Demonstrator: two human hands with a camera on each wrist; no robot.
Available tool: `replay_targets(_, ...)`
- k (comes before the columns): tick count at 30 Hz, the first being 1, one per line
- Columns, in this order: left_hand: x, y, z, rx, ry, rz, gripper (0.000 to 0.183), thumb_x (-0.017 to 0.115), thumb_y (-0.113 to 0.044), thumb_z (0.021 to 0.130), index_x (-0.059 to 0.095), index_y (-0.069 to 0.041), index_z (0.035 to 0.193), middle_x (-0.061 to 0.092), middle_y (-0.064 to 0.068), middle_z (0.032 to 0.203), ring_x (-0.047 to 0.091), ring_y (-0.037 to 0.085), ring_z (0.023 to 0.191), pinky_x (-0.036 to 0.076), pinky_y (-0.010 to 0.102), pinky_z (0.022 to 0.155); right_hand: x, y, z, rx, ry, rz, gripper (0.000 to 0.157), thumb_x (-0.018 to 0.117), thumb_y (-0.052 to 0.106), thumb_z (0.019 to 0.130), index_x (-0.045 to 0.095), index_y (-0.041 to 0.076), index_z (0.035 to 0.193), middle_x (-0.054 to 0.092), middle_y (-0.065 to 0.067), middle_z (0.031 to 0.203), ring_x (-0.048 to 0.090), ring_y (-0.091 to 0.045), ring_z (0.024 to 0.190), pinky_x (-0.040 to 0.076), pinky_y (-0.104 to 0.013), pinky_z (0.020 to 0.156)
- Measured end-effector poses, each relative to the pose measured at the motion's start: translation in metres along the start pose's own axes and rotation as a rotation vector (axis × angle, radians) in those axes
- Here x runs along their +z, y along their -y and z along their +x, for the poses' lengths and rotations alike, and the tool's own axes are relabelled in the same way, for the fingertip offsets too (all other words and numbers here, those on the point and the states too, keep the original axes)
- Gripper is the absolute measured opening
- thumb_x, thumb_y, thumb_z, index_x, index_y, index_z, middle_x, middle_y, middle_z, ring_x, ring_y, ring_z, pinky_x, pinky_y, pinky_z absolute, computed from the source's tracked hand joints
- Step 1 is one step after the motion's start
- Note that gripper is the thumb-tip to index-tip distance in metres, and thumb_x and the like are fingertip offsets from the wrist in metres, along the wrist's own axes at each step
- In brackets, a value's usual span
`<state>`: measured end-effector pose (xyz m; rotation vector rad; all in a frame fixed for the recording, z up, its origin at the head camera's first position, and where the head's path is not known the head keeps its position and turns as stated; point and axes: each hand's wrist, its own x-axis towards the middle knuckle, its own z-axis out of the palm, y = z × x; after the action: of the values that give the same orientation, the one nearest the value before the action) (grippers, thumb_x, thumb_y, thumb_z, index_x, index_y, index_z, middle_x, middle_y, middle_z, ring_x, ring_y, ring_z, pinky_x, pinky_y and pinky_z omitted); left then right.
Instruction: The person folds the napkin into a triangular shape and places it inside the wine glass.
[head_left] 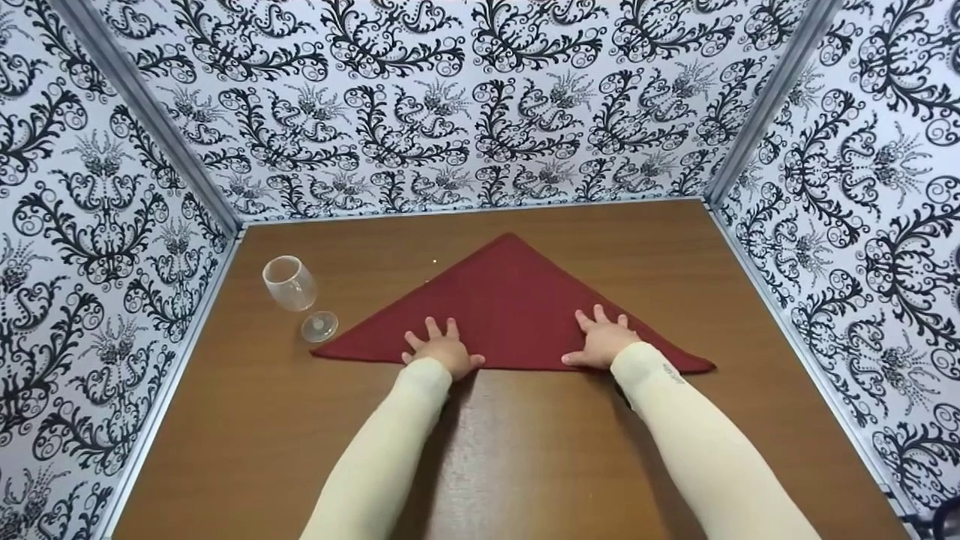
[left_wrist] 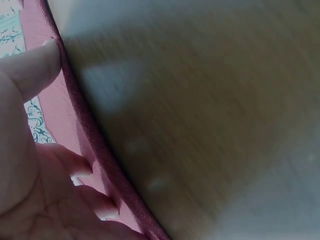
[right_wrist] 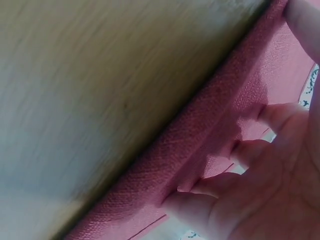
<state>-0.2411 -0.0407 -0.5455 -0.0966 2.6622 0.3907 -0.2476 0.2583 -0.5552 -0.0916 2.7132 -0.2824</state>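
Note:
A dark red cloth napkin lies flat on the wooden table, folded into a triangle whose tip points away from me. Its long folded edge faces me. My left hand rests on the napkin left of its middle, fingers spread, with the thumb at the folded edge. On the right half, my right hand presses down with spread fingers, its thumb also near that edge. Both wrist views show fingertips touching the napkin just behind the fold, and neither hand pinches it.
A clear stemmed glass stands on the left, its foot close to the napkin's left corner. Walls with black scroll patterns enclose the wooden table at the back and both sides.

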Motion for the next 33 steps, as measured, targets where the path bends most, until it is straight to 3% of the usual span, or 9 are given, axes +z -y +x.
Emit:
replay_targets(10, -0.006, 0.0, 0.004, 0.021, -0.024, 0.008, 0.097, 0.058, -0.065, 0.076, 0.009, -0.025, 0.15, -0.004, 0.014, 0.156, -0.005, 0.055, 0.135, 0.016, 0.069, 0.103, -0.001, 0.002, -0.003, 0.007, 0.005, -0.013, 0.104, 0.056, 0.071, 0.074, 0.009, 0.018, 0.15, 0.001, -0.022, 0.154, 0.006, -0.063, 0.129, 0.021, -0.071, 0.098)
replay_targets(17, -0.007, 0.002, 0.012, 0.034, -0.018, 0.017, 0.097, 0.059, -0.064, 0.076, 0.009, -0.026, 0.15, -0.003, 0.012, 0.157, -0.004, 0.053, 0.136, 0.016, 0.068, 0.103, -0.001, 0.007, -0.006, -0.032, 0.004, -0.063, 0.101, 0.054, 0.067, 0.078, 0.011, 0.009, 0.149, 0.006, -0.027, 0.152, 0.008, -0.045, 0.139, 0.01, -0.064, 0.107)
replay_targets(22, -0.007, -0.003, 0.016, -0.001, -0.061, 0.097, 0.096, 0.059, -0.065, 0.076, 0.013, -0.024, 0.15, -0.001, 0.012, 0.157, -0.002, 0.052, 0.137, 0.016, 0.069, 0.103, -0.004, 0.011, 0.002, 0.001, 0.041, -0.077, 0.104, 0.056, 0.067, 0.076, 0.011, 0.009, 0.149, 0.007, -0.028, 0.152, 0.015, -0.051, 0.135, 0.014, -0.063, 0.108)
replay_targets(25, -0.004, -0.014, 0.014, 0.019, -0.111, 0.118, 0.098, 0.061, -0.065, 0.074, 0.017, -0.021, 0.15, 0.003, 0.014, 0.157, 0.002, 0.052, 0.137, 0.016, 0.069, 0.103, -0.01, 0.017, 0.008, -0.023, 0.024, -0.079, 0.104, 0.06, 0.066, 0.075, 0.015, 0.009, 0.149, 0.009, -0.026, 0.152, 0.017, -0.053, 0.134, 0.02, -0.061, 0.107)
replay_targets(29, 0.004, -0.025, 0.007, 0.063, -0.074, 0.085, 0.099, 0.058, -0.069, 0.074, 0.016, -0.022, 0.15, 0.004, 0.015, 0.156, 0.005, 0.052, 0.137, 0.02, 0.066, 0.104, -0.016, 0.027, 0.01, -0.066, 0.036, -0.034, 0.103, 0.065, 0.062, 0.073, 0.013, 0.017, 0.15, 0.003, -0.021, 0.155, 0.011, -0.06, 0.131, 0.023, -0.061, 0.106)
replay_targets(33, 0.009, -0.024, 0.007, 0.048, -0.054, 0.08, 0.098, 0.055, -0.07, 0.074, 0.013, -0.025, 0.15, 0.003, 0.012, 0.157, 0.004, 0.049, 0.138, 0.021, 0.063, 0.106, -0.015, 0.034, 0.01, -0.06, 0.064, -0.029, 0.104, 0.066, 0.062, 0.072, 0.01, 0.021, 0.15, 0.0, -0.019, 0.155, 0.007, -0.062, 0.13, 0.021, -0.063, 0.106)
